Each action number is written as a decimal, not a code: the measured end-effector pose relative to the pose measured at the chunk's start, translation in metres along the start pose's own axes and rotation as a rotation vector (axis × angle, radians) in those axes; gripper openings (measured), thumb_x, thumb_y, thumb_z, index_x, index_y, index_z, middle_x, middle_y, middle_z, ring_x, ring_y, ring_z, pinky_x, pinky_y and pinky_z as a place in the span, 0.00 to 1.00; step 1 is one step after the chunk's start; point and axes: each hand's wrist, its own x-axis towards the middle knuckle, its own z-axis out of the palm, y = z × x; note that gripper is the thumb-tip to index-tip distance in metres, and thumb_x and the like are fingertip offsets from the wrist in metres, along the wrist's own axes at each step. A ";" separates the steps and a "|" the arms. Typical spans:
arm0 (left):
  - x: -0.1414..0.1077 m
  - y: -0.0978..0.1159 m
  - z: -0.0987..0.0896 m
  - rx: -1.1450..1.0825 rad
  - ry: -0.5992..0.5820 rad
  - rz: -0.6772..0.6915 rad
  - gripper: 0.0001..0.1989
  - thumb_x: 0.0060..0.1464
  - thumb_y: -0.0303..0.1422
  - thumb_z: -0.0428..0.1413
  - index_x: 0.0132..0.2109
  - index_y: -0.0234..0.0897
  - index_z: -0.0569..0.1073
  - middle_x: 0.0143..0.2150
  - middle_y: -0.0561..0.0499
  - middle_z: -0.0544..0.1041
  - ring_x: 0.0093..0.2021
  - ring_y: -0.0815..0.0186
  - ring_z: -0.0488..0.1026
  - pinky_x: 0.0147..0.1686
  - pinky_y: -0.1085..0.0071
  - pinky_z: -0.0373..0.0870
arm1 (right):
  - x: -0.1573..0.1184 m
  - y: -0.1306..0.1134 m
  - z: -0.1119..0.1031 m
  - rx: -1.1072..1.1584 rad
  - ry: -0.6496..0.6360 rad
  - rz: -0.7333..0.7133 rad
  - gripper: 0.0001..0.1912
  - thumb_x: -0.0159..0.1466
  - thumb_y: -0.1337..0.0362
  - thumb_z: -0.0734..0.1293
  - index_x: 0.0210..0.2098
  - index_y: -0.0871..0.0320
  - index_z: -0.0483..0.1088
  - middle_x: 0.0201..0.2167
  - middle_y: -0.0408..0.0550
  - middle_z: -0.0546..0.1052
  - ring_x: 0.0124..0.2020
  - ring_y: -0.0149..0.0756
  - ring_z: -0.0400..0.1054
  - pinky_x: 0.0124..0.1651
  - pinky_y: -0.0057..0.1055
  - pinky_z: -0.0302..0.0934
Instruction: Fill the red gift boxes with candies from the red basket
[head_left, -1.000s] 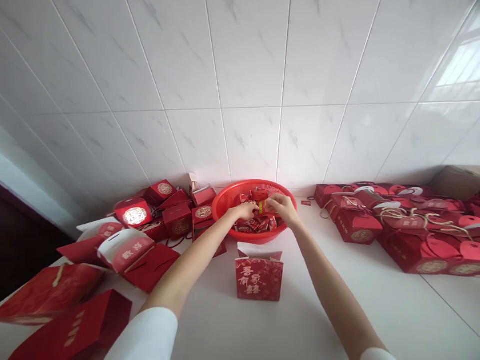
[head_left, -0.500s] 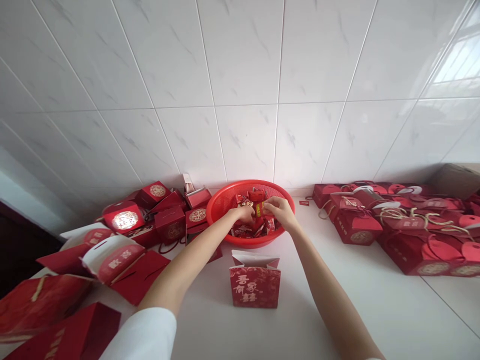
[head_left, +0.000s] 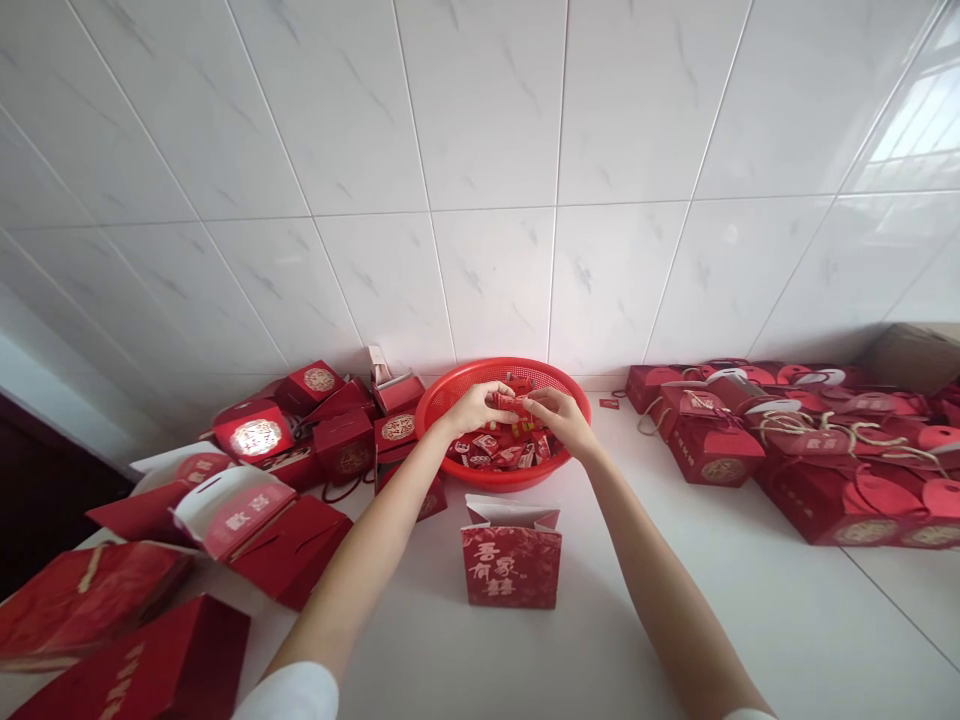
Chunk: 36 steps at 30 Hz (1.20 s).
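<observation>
Over a red plastic basket (head_left: 510,484) holding many red-wrapped candies (head_left: 499,450), my left hand (head_left: 480,408) grips a red wrapped candy (head_left: 512,403) between thumb and fingers. Close beside it on the right, my right hand (head_left: 556,415) has its fingers pinched at the candy's other end; a bit of yellow wrapper shows just below, and I cannot tell whether it is held. Nearer to me, between my forearms, a red paper box (head_left: 511,568) with pale characters stands upright, its top open.
Red boxes (head_left: 345,450), some unfolded, lie heaped on the left. Closed red boxes with cord handles (head_left: 712,440) stand in rows on the right, a brown carton (head_left: 911,355) behind them. A small red packet (head_left: 609,404) lies by the basket. Tiled wall (head_left: 495,285) behind.
My left hand has come up out of the candies and now holds a red candy near my right hand. My right hand stays at about the same place over the basket.
</observation>
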 end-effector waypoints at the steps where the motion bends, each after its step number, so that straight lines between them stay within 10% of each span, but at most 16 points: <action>1: 0.000 0.001 0.002 -0.008 0.005 0.002 0.26 0.42 0.42 0.69 0.46 0.36 0.74 0.47 0.46 0.76 0.42 0.61 0.76 0.38 0.68 0.74 | 0.000 -0.001 0.000 -0.003 -0.032 -0.005 0.20 0.57 0.46 0.70 0.35 0.58 0.72 0.33 0.50 0.79 0.37 0.41 0.73 0.38 0.34 0.65; 8: 0.006 -0.006 0.000 0.184 -0.169 -0.057 0.26 0.52 0.32 0.62 0.59 0.38 0.72 0.55 0.44 0.77 0.57 0.58 0.73 0.51 0.67 0.72 | 0.002 0.007 -0.002 -0.117 0.047 -0.036 0.20 0.56 0.45 0.68 0.26 0.57 0.68 0.24 0.43 0.72 0.28 0.35 0.66 0.32 0.31 0.60; 20: 0.011 -0.023 -0.003 0.731 -0.458 -0.344 0.30 0.37 0.24 0.60 0.52 0.42 0.80 0.38 0.47 0.83 0.34 0.57 0.77 0.30 0.70 0.70 | 0.001 0.004 0.000 -0.215 0.068 -0.004 0.15 0.53 0.51 0.69 0.23 0.56 0.69 0.24 0.44 0.75 0.28 0.36 0.66 0.32 0.32 0.59; 36: 0.005 -0.024 -0.002 0.658 -0.393 -0.366 0.15 0.38 0.28 0.64 0.38 0.39 0.80 0.34 0.50 0.81 0.31 0.63 0.76 0.29 0.73 0.69 | 0.000 0.005 0.000 -0.226 0.080 0.014 0.12 0.53 0.54 0.69 0.23 0.56 0.68 0.24 0.44 0.73 0.27 0.35 0.65 0.32 0.32 0.59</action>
